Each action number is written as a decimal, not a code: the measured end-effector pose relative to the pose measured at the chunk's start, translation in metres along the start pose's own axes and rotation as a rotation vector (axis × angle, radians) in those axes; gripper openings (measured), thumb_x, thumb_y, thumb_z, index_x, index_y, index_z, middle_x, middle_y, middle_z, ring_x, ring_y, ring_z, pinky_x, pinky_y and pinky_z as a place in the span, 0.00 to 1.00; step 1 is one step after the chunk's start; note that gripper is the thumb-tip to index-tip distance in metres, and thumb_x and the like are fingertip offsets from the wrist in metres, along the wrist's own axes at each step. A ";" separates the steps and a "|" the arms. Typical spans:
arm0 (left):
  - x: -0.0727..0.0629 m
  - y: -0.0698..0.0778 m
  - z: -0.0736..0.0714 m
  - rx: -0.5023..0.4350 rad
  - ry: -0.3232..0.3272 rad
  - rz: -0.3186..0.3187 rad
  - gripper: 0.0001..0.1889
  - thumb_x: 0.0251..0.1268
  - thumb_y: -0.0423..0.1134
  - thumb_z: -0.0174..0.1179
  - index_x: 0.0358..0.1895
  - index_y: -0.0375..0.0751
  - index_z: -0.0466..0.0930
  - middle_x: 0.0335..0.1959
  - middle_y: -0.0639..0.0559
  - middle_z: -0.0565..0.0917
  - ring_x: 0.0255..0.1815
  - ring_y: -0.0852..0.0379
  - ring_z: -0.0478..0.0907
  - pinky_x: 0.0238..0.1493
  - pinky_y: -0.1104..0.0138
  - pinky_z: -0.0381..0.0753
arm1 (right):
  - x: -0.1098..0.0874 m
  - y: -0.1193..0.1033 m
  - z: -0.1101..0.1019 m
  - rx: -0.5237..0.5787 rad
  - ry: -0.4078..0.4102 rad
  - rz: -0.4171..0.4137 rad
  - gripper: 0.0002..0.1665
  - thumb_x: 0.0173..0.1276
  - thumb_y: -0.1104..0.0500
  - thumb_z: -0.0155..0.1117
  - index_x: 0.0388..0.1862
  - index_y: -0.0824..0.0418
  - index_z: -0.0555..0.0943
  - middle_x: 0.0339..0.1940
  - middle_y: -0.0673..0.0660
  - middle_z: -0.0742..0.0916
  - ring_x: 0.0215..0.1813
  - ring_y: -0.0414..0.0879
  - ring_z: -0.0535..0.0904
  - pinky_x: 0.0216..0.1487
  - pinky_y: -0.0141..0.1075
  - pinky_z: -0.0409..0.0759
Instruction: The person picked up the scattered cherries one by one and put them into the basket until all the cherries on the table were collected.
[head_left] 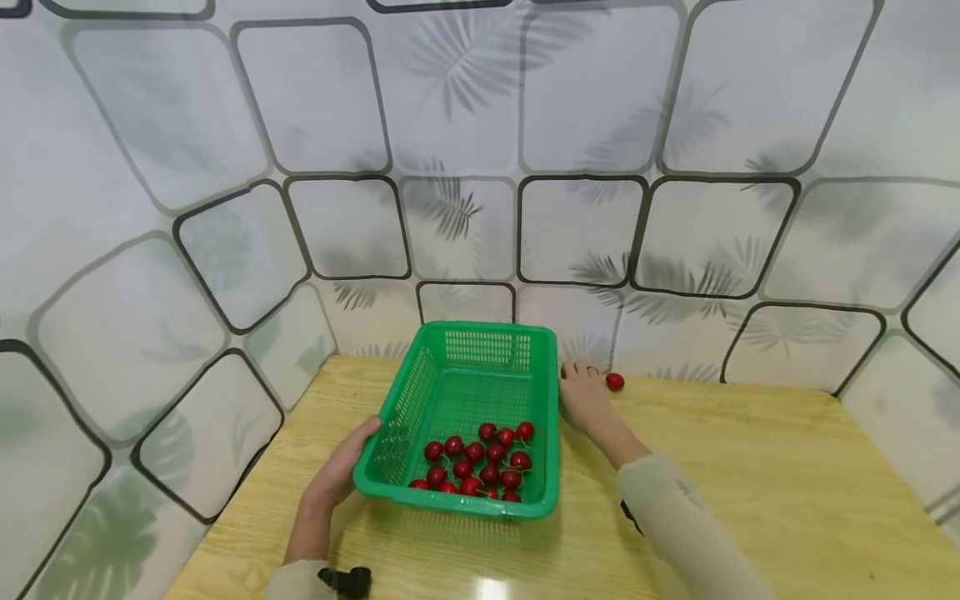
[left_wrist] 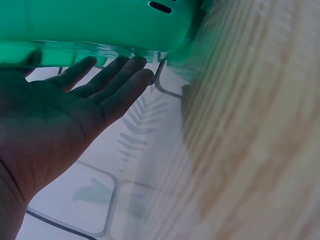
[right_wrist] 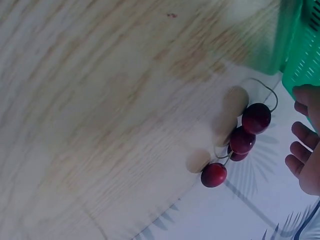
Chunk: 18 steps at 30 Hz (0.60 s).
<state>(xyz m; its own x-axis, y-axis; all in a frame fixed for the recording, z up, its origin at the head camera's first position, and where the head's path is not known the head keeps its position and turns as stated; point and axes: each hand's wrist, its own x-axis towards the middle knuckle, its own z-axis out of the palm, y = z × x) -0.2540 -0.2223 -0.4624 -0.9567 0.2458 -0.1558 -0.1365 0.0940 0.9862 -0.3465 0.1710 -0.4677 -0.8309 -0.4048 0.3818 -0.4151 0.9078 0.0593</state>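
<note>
A green plastic basket (head_left: pixel 550 433) stands before me, with many dark red cherries (head_left: pixel 474 452) gathered in its near half. At its left side my left hand (head_left: pixel 337 471) touches the rim; in the left wrist view its fingers (left_wrist: pixel 120 95) stretch out straight below that rim. My right hand (head_left: pixel 583 396) is beside the basket's far right corner, its fingers loosely bent in the right wrist view. Several loose cherries (right_wrist: pixel 214 175) with stems lie on the table close to that hand, apart from its fingers. Only one loose cherry (head_left: pixel 615 382) shows fully in the head view.
The light wooden table (head_left: pixel 750 483) extends to the right of the basket. A patterned wall covering (head_left: pixel 465 225) closes off the table at the back and on both sides. A dark wrist strap (head_left: pixel 348 581) with a small device is on the left sleeve.
</note>
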 end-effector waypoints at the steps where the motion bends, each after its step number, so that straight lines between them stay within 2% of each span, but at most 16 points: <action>1: 0.000 0.000 0.000 0.000 -0.002 0.001 0.33 0.82 0.56 0.33 0.75 0.34 0.53 0.68 0.35 0.64 0.56 0.53 0.70 0.56 0.67 0.72 | -0.001 0.000 0.001 -0.012 -0.008 -0.010 0.05 0.64 0.69 0.59 0.30 0.65 0.81 0.37 0.62 0.76 0.44 0.61 0.71 0.46 0.53 0.72; 7: -0.001 0.000 0.000 -0.011 -0.007 0.011 0.33 0.82 0.56 0.32 0.75 0.31 0.53 0.64 0.33 0.66 0.53 0.55 0.72 0.54 0.67 0.74 | -0.003 -0.001 0.004 -0.068 -0.119 -0.035 0.07 0.69 0.68 0.55 0.34 0.66 0.81 0.39 0.63 0.77 0.48 0.60 0.72 0.48 0.51 0.71; 12: -0.002 0.000 0.001 -0.008 -0.008 0.012 0.34 0.82 0.56 0.33 0.77 0.33 0.51 0.70 0.34 0.62 0.58 0.53 0.70 0.56 0.69 0.72 | -0.004 -0.003 0.005 -0.111 -0.189 -0.039 0.06 0.71 0.69 0.55 0.38 0.69 0.80 0.42 0.63 0.78 0.52 0.61 0.73 0.51 0.50 0.72; 18: -0.001 -0.001 0.002 -0.007 -0.011 0.016 0.34 0.82 0.57 0.33 0.77 0.34 0.50 0.70 0.33 0.62 0.59 0.53 0.70 0.55 0.69 0.73 | -0.003 -0.002 0.007 -0.130 -0.195 -0.046 0.08 0.70 0.70 0.54 0.44 0.70 0.79 0.44 0.63 0.79 0.52 0.60 0.72 0.53 0.49 0.71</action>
<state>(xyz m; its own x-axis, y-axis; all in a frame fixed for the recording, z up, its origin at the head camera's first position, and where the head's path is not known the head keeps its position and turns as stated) -0.2526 -0.2211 -0.4632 -0.9558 0.2578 -0.1410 -0.1234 0.0837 0.9888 -0.3459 0.1695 -0.4751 -0.8735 -0.4478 0.1911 -0.4132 0.8894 0.1958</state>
